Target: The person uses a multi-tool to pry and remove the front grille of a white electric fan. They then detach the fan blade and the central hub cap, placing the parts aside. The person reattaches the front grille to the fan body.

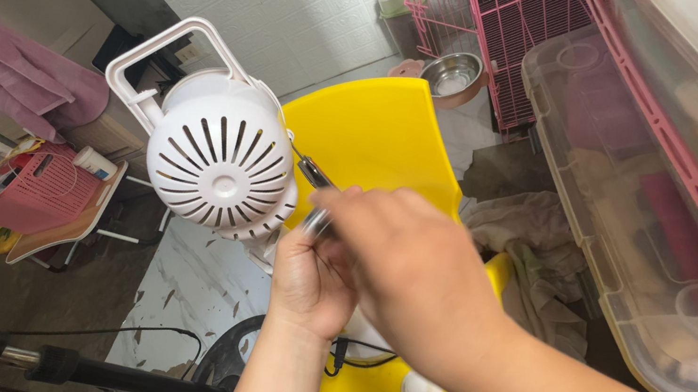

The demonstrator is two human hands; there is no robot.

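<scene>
White fan motor housing steadied by left hand from below; right hand beside it, pinching screwdriver to reach a screw.

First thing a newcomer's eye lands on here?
Probably the white slotted fan motor housing with its carry handle, at centre left, held up in front of the bright yellow plastic chair. Just right of it, the left hand and the right hand meet on a slim metal tool aimed at the housing. A pink wire cage stands at top right.
</scene>
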